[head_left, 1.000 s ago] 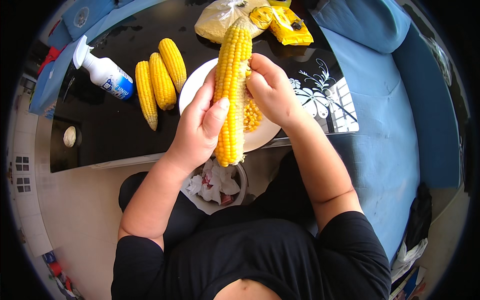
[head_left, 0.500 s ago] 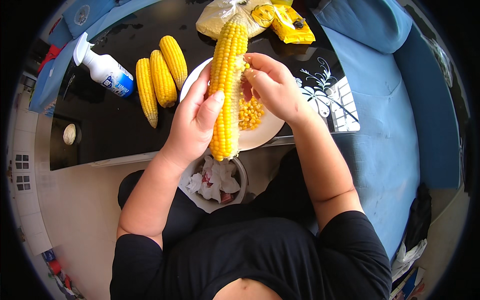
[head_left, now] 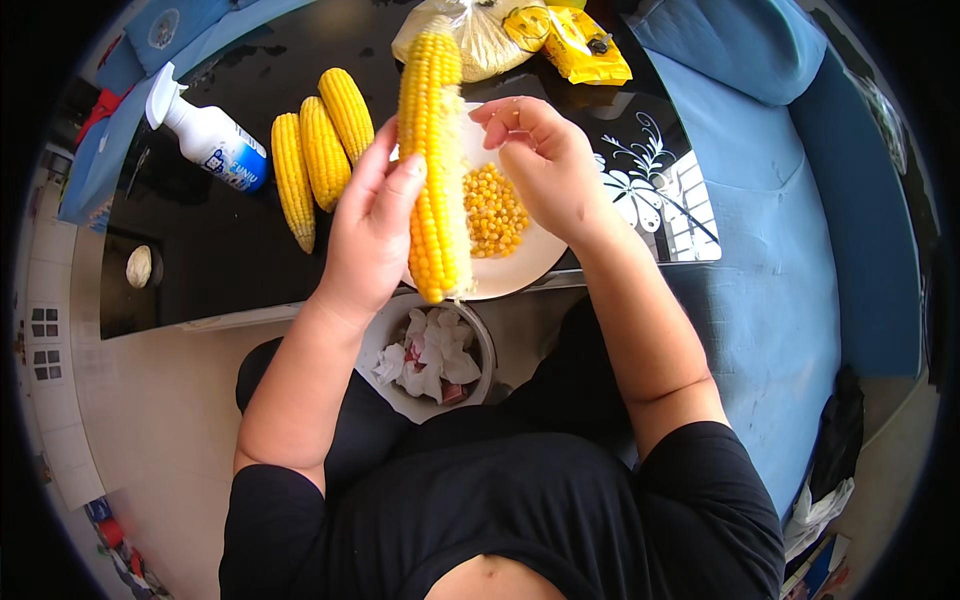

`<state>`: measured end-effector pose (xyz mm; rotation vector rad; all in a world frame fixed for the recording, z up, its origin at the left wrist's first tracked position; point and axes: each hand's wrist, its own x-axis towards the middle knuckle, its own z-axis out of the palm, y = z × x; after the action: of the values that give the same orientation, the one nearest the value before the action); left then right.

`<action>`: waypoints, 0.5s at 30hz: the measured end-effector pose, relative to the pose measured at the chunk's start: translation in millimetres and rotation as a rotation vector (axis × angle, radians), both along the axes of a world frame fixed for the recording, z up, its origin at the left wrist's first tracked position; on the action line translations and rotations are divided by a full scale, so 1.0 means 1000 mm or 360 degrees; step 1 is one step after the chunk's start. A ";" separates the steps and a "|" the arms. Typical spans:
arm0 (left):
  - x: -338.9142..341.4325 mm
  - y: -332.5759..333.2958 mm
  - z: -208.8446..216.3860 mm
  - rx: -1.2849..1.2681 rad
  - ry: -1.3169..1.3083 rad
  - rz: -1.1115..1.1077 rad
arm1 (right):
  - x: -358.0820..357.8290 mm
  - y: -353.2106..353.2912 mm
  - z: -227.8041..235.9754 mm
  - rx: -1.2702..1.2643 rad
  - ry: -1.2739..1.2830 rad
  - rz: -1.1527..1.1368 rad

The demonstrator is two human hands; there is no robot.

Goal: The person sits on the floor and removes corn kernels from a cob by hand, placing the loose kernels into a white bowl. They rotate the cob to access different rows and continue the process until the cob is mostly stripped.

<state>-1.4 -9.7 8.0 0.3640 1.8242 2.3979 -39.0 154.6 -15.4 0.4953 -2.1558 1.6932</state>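
Observation:
An ear of corn (head_left: 432,190) stands nearly upright in my left hand (head_left: 370,220), whose fingers and thumb grip its left side. Its right side shows a pale strip stripped of kernels. My right hand (head_left: 555,170) hovers to the right of the ear, apart from it, fingers bent and the thumb away from the fingertips. I make out nothing held there. Below both hands lies a white plate (head_left: 540,262) with a heap of loose corn kernels (head_left: 493,212). Three whole ears of corn (head_left: 325,152) lie side by side on the table, left of the plate.
On the black glossy table (head_left: 210,265) are a white-and-blue spray bottle (head_left: 215,145), a small pale oval object (head_left: 139,267), a clear bag of pale grains (head_left: 480,40) and a yellow packet (head_left: 585,50). A bin (head_left: 487,350) with crumpled tissues stands below. A blue sofa (head_left: 760,250) is at right.
My right hand has come off the ear and its fingers have opened. The ear, still in my left hand, has shifted left and slightly up, uncovering more of the kernel heap.

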 end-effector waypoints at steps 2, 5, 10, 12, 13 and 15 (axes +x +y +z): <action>-0.004 -0.003 0.000 0.0026 -0.0008 0.0084 | 0.002 0.001 0.002 0.0096 -0.0032 0.0062; -0.011 -0.010 0.000 0.0073 -0.0036 0.0186 | 0.008 -0.002 0.008 0.0368 -0.0120 0.0095; -0.016 -0.015 -0.003 0.0117 0.0026 0.0324 | 0.017 -0.005 0.016 0.0672 -0.0220 0.0070; -0.016 -0.019 -0.005 0.0217 0.0044 0.0265 | 0.023 -0.009 0.020 0.0532 -0.0237 0.0192; -0.017 -0.020 -0.005 0.0214 0.0068 0.0276 | 0.024 -0.011 0.021 0.0462 -0.0246 0.0254; -0.018 -0.019 -0.005 0.0213 0.0118 0.0300 | 0.025 -0.015 0.017 0.0323 -0.0308 0.0485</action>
<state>-19.0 -29.0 2.6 0.3092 1.8079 2.6763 -13.6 139.4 1.7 0.7798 -2.5144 1.7439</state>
